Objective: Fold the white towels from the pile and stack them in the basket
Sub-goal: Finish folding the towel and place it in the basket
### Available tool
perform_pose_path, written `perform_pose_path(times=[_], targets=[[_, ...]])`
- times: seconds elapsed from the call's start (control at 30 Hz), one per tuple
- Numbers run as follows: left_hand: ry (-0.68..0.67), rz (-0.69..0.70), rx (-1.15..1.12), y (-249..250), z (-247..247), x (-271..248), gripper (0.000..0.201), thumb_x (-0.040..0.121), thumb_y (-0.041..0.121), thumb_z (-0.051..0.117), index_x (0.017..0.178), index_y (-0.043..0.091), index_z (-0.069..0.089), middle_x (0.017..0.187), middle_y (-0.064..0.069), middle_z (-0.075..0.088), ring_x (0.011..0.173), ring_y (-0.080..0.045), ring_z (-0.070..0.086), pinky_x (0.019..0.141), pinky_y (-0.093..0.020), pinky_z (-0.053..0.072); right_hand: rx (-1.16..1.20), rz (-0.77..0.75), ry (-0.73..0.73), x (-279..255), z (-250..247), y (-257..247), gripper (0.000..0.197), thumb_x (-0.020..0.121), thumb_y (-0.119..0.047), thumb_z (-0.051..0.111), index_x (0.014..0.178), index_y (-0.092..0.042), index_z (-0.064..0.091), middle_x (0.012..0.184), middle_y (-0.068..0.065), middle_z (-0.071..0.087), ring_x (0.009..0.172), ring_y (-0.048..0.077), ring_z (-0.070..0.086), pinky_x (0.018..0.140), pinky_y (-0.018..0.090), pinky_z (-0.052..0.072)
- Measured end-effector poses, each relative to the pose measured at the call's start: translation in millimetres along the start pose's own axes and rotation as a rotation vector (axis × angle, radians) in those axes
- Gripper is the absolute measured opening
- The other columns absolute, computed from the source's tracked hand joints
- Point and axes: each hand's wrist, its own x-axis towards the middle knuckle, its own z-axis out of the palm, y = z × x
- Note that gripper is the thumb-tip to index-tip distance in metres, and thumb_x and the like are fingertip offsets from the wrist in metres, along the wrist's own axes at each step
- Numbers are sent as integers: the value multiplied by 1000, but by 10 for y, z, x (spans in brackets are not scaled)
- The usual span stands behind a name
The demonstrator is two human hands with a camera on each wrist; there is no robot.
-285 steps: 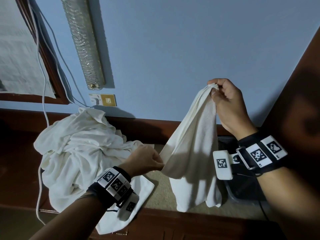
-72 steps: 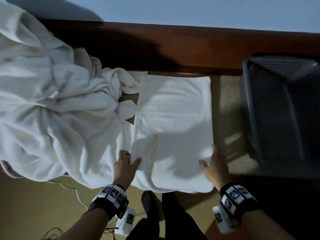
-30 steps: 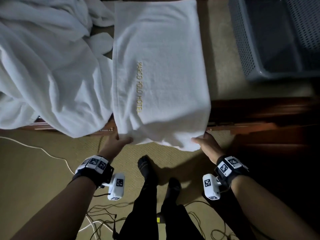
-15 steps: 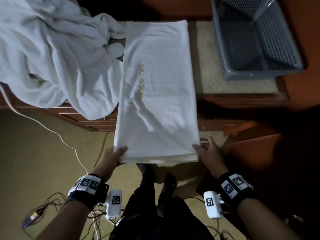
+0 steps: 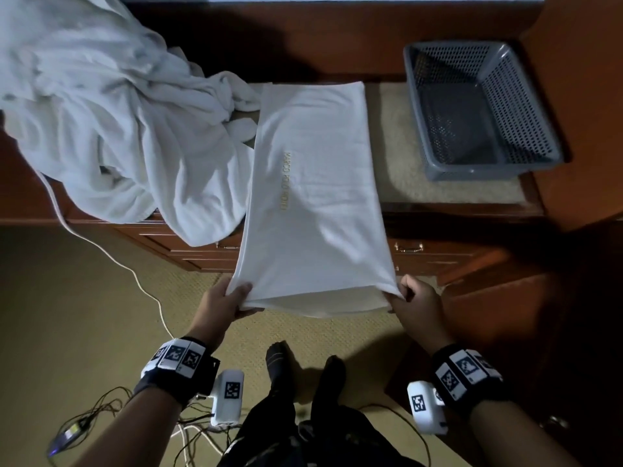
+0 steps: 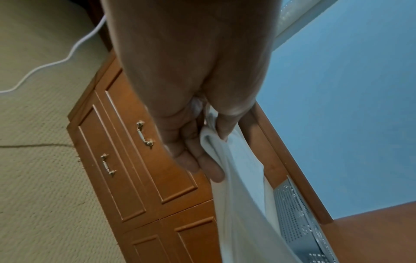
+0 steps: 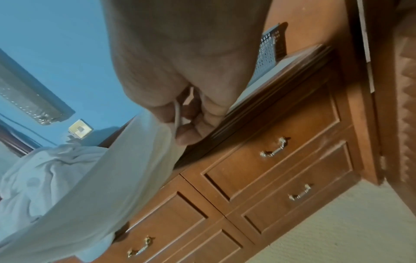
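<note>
From the head view, a low wooden dresser [image 5: 455,230] with a beige mat on its top runs along a dark wood backboard under a pale blue wall, and the floor in front is olive-tan carpet crossed by a white cable [image 5: 111,257]. The towel pile [image 5: 111,123] heaps over the dresser top's left end and spills past its front edge. The folded towel [image 5: 317,197] (gold lettering down its left part) lies on the middle of the top, its far edge near the backboard and its near half hanging out over the front edge. The left hand [image 5: 222,301] pinches the near left corner, thumb on top; the right hand [image 5: 414,305] is clamped on the near right corner. The grey perforated basket [image 5: 478,109] sits at the right end of the top, apart from the towel, nothing visible inside.

The left wrist view shows what the head view hides: the left hand [image 6: 191,106] from below, fingers [image 6: 209,169] curled under the cloth [image 6: 243,204], with panelled drawer fronts and brass handles [image 6: 145,133] behind.

The right wrist view shows the right hand [image 7: 180,80] gripping the doubled towel edge [image 7: 112,178], plus a wall socket [image 7: 80,130] above the pile [image 7: 40,174].
</note>
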Motion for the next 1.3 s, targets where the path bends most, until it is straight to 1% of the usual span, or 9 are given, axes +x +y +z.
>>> perform_pose_path(times=[0.17,0.33,0.47,0.57,0.7,0.87,1.0,1.1,1.3], targets=[[-22,-68,-35,-55,-43,33,24,98,14,68,113,-5,70,107,-22,76,96,-33,76,77,-30,64,37,96,-128,-84,95,176,40,94,3,61,90,-34,75,111,-4,70,93,22,68,79,39,59],[-120,-152,-89,-102,-13,83,26,98,13,67,110,-10,70,108,-21,77,103,-34,74,83,-31,64,191,314,-189,-75,165,225,36,96,8,54,92,-17,80,102,7,75,90,23,70,72,22,54],[-26,-91,136,-198,-34,196,18,97,17,71,103,0,76,99,-13,80,100,-32,76,90,-37,61,380,415,-55,5,209,213,11,94,-11,72,86,-6,78,88,9,76,87,25,72,77,33,57],[1,-83,250,-266,-54,247,13,96,20,73,97,8,79,98,-12,80,100,-32,76,95,-44,60,394,457,42,31,247,254,28,87,-19,82,72,-8,61,70,7,70,66,22,68,71,38,54],[-71,-158,112,-268,-33,189,14,99,9,66,104,-2,73,110,-19,75,107,-33,72,89,-31,61,538,528,-66,35,272,293,29,82,5,79,93,-11,57,99,14,65,83,26,64,77,38,54],[-58,-172,-16,-208,12,130,23,95,12,71,102,-10,73,98,-19,78,98,-33,72,80,-27,63,273,337,-163,4,249,308,39,79,12,78,105,-17,70,93,5,74,89,22,71,74,21,54],[-64,-132,-38,-150,51,134,38,93,21,73,103,-16,71,91,-35,68,88,-35,69,88,-39,63,32,262,-60,-13,315,290,22,82,-13,84,98,-22,72,84,-3,73,77,13,69,67,22,49],[-70,-118,-73,-97,56,120,64,76,39,82,99,-19,67,72,-16,67,74,-26,70,96,-46,59,-137,248,4,-9,303,274,9,91,-26,73,96,-20,69,86,-5,70,81,17,68,61,26,43],[-101,-119,-128,50,97,-3,74,62,51,94,96,-12,73,101,-33,69,94,-37,70,97,-45,58,-405,226,-167,-22,229,357,24,91,-13,66,114,-12,70,113,9,67,97,23,62,77,26,43]])
